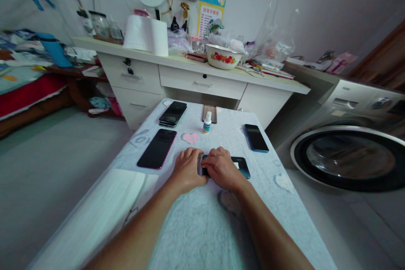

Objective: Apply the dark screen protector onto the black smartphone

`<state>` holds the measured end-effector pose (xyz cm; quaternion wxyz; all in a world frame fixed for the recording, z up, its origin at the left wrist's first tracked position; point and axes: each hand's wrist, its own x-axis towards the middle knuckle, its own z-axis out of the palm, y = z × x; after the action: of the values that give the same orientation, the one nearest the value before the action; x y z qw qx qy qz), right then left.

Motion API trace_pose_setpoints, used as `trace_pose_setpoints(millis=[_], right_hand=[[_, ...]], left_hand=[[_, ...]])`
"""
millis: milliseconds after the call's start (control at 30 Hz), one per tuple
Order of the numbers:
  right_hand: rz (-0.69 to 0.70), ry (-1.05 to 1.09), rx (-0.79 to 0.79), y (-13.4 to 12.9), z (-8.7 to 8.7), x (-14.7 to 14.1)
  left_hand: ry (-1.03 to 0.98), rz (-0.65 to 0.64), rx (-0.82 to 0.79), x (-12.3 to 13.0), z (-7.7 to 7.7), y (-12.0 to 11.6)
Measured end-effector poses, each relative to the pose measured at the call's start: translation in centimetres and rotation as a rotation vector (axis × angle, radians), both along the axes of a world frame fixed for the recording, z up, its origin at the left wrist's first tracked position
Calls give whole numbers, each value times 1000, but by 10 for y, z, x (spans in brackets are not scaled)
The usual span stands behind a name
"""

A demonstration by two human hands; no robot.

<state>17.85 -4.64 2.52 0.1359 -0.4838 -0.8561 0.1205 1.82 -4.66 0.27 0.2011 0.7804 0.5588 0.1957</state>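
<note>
A dark phone [243,168] lies sideways on the cloth-covered table, a small white patch on its visible face. My left hand [189,168] grips its left end, thumb on the near side and fingers on the far side. Across its middle, my right hand [222,169] presses down with curled fingers; whatever is under these fingertips is hidden. Beyond the hands stand a small white-capped bottle [207,122] and, behind it, a clear brownish phone case [214,114]. A black phone with a pink edge [157,148] lies to the left, near a stack of phones [173,114]. Another blue-edged phone [256,138] lies at right.
Folded white cloth or paper [107,194] covers the table's left edge. A white cabinet [202,82] stands behind, bearing a paper roll [146,36], a flowered bowl [224,57] and plastic bags. At right is a washing machine [348,135]; a bed [28,88] is at left.
</note>
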Motion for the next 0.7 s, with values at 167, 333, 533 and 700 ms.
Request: trace_pose_setpoints(millis=[167, 333, 533, 700], right_hand=[[61, -2, -27, -1, 0, 2], [8, -8, 9, -1, -2, 1], [-81, -51, 75, 1, -2, -2], [-159, -61, 107, 3, -6, -1]], left_hand=[[2, -10, -3, 0, -1, 0], [10, -12, 8, -1, -4, 1], [17, -12, 5, -1, -3, 2], [15, -15, 8, -1, -3, 1]])
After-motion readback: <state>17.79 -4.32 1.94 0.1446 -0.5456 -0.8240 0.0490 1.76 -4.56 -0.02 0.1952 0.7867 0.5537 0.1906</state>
